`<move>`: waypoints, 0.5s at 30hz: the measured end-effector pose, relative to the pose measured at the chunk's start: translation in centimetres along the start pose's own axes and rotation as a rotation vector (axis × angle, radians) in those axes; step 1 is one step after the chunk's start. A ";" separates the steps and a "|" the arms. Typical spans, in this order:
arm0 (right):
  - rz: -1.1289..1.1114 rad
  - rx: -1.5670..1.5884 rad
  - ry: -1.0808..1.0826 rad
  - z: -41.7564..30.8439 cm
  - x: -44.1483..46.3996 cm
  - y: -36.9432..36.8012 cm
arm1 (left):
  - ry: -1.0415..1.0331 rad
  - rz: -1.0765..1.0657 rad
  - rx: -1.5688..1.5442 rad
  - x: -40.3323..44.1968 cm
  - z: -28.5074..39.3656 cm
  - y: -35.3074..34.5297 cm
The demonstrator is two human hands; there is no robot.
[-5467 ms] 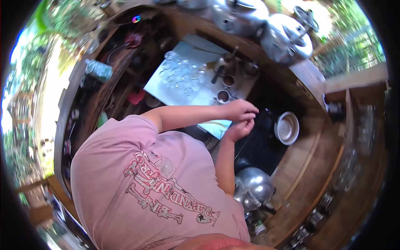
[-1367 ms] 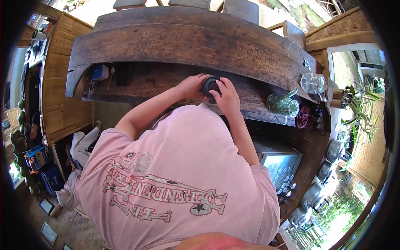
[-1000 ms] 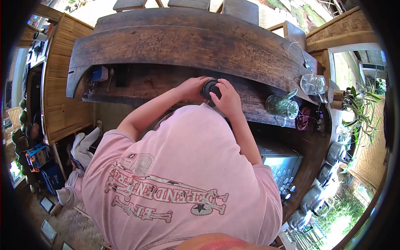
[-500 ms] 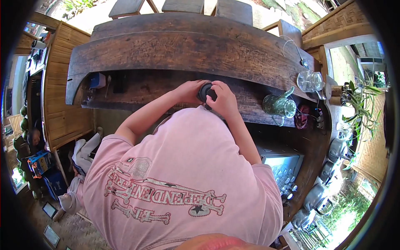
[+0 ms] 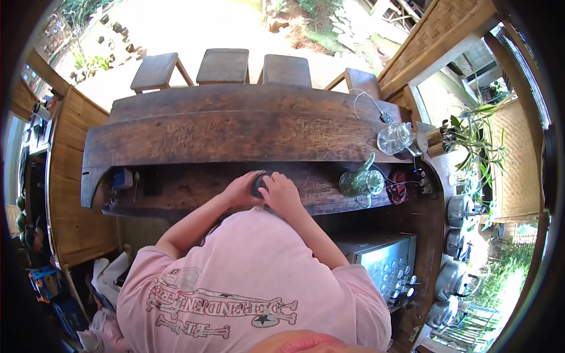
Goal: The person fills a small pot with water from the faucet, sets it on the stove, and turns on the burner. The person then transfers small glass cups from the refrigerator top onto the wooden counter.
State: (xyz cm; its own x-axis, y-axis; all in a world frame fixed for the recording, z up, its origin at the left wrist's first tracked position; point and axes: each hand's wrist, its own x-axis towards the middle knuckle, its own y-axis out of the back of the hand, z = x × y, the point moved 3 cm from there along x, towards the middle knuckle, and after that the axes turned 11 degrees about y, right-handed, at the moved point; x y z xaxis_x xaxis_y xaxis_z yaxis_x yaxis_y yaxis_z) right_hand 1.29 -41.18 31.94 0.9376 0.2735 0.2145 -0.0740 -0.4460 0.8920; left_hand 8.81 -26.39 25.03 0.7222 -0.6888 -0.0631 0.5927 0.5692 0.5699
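A small black round object (image 5: 259,185), cylinder-like with a flat top, is between my two hands just in front of my chest. My left hand (image 5: 240,189) wraps its left side. The fingers of my right hand (image 5: 281,193) curl over its top and right side. Covered in part by both hands, its exact kind is unclear. Below and around it runs the lower wooden shelf (image 5: 194,194) of the counter. To the right on that shelf stands a greenish glass pitcher (image 5: 355,183).
The raised wooden counter top (image 5: 235,138) lies beyond my hands, with a clear glass jar (image 5: 393,140) at its right end. A blue box (image 5: 122,178) sits at the shelf's left end. Metal pots (image 5: 453,279) line the right side. Several stools (image 5: 222,66) stand behind the counter.
The view has tilted up, so the counter and hands appear lower and further left, and more of the stools shows. Both hands still hold the black object.
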 end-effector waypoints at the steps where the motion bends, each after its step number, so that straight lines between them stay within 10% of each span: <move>1: 0.012 -0.008 -0.001 0.1 -0.2 -0.4 | -0.013 0.001 0.007 -0.1 -0.1 -0.2; 15: 0.087 0.043 -0.003 0.7 -2.0 0.6 | -0.068 0.014 -0.015 0.3 2.0 -1.4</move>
State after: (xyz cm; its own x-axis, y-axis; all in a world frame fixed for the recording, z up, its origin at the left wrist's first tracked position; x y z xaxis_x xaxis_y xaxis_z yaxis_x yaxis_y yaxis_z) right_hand -0.35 -42.61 31.73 0.9294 0.2293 0.2892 -0.1406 -0.5045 0.8519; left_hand 7.48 -28.29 25.86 0.7044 -0.7098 0.0010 0.5886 0.5850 0.5579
